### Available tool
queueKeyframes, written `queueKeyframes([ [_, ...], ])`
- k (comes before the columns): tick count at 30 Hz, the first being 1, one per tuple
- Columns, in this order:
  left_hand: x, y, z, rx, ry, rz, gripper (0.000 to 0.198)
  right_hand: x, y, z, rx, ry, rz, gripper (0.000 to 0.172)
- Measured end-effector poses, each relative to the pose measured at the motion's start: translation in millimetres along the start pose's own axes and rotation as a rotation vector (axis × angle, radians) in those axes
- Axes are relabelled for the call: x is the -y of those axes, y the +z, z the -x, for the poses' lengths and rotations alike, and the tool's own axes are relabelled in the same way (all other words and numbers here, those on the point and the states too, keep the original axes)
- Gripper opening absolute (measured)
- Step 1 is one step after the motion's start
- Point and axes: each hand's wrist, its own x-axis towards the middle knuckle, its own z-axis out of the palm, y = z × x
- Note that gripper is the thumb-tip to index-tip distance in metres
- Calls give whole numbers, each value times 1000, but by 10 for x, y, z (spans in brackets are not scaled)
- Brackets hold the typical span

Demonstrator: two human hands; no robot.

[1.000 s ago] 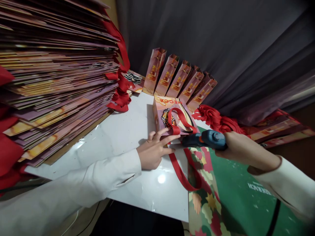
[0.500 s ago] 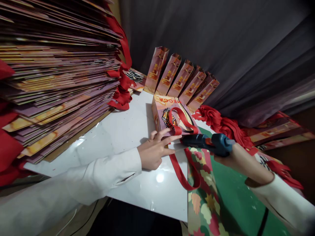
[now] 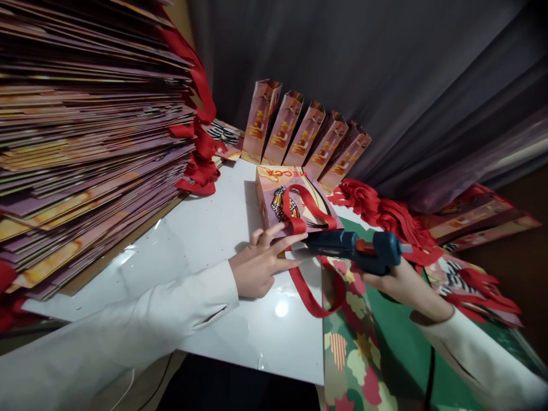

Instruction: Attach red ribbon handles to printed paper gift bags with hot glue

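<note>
A pink and orange gift bag (image 3: 268,197) with a butterfly print lies flat on the white tabletop, its mouth end towards me. My left hand (image 3: 259,268) rests at that end with fingers stretched and spread, touching the bag's edge. One red ribbon handle (image 3: 308,200) loops over the bag, and another red ribbon loop (image 3: 310,299) hangs towards me. My right hand (image 3: 402,288) is wrapped round a dark blue glue gun (image 3: 372,251). The gun's nozzle points left at the bag's mouth, close to my left fingertips; its tip is partly hidden.
A tall stack of flat bags (image 3: 94,131) with red ribbons fills the left. Several upright bags (image 3: 280,134) stand in a row at the back, before a grey curtain (image 3: 363,63). Red ribbons (image 3: 377,208) heap at the right, near a green surface (image 3: 398,331) and patterned paper (image 3: 351,348).
The whole view has shifted slightly, so things appear further left. My left hand stays at the bag's mouth and my right hand keeps the glue gun there, with little movement against the bag.
</note>
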Motion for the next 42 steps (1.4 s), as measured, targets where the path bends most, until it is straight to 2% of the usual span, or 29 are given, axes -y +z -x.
queueKeyframes([
  [4, 12, -4, 20, -14, -7, 9, 70, -4, 112, -42, 161, 6, -203, 19],
  [13, 60, 6, 41, -20, 15, -25, 71, -87, 278, -358, 204, -171, -348, 22],
  [16, 62, -1, 36, -16, 20, -39, 72, -109, 305, -411, 208, -195, -333, 25],
  [19, 63, -4, 32, -4, 21, -46, 73, -129, 322, -446, 189, -223, -287, 21],
  [29, 64, -10, 28, 9, 21, -70, 73, -190, 239, -409, 221, -216, -273, 15],
  [38, 50, -6, 26, -6, 16, -74, 75, -274, 175, -335, 214, -164, -306, 32],
  [42, 42, -10, 20, -8, 19, -69, 78, -254, 97, -300, 187, -162, -254, 27],
])
